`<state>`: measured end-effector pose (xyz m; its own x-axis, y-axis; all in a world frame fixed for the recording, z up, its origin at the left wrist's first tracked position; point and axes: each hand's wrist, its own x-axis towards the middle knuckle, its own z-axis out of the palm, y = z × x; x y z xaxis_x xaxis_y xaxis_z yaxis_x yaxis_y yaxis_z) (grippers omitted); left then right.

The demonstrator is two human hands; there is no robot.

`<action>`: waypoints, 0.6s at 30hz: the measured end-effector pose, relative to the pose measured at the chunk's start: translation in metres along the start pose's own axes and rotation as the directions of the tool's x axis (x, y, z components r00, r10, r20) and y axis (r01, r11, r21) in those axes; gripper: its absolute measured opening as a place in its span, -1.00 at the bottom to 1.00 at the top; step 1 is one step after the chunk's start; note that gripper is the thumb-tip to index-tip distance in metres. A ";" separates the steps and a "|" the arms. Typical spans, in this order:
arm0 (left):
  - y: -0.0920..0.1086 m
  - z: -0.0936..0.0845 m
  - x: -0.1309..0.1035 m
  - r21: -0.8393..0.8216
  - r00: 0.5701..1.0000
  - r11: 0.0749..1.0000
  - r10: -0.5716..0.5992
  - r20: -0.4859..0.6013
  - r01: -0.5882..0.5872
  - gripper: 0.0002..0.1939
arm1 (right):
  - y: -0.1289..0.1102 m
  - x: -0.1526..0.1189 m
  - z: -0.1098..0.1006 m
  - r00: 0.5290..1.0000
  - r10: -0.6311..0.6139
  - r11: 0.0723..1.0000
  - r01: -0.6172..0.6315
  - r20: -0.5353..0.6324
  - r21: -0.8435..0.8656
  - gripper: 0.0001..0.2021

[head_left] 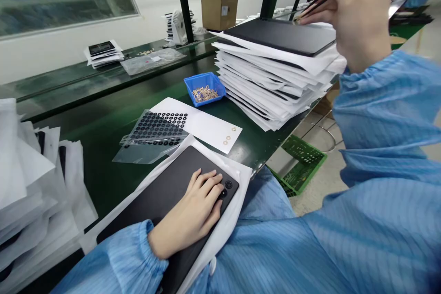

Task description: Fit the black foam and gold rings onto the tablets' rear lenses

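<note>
My left hand (pixel 193 209) lies with fingers spread on a dark tablet back panel (pixel 168 188), its fingertips beside the camera rings (pixel 226 187) at one corner. The panel rests on a white foam sheet (pixel 245 175) by the table edge. Raised at the upper right, my right hand (pixel 361 14) grips dark tweezers (pixel 319 1). Their tip is close to the far edge of another dark panel (pixel 280 36) on top of a stack; a small pale piece seems to be at the tip, but it is hard to make out.
A blue tray (pixel 209 79) holds small gold-coloured rings. Near it lie a white card (pixel 210 129) and a clear sheet of black rings (pixel 158 126). Stacks of foam-wrapped panels stand left (pixel 44 193) and right (pixel 262 87). A green crate (pixel 305 163) is on the floor.
</note>
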<state>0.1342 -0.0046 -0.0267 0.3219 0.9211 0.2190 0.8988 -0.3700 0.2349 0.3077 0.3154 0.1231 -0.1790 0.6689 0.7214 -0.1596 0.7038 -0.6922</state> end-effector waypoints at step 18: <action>-0.001 0.001 -0.002 -0.102 0.996 0.992 -0.065 0.057 0.071 -0.75 | 0.098 -0.025 0.198 0.800 0.365 0.871 -0.113 0.477 -0.478 -0.82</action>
<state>0.1331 -0.0060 -0.0283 0.2792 0.9486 0.1489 0.8843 -0.3145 0.3452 0.1045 0.3200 0.0335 -0.6642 0.6779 0.3151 0.3452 0.6520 -0.6751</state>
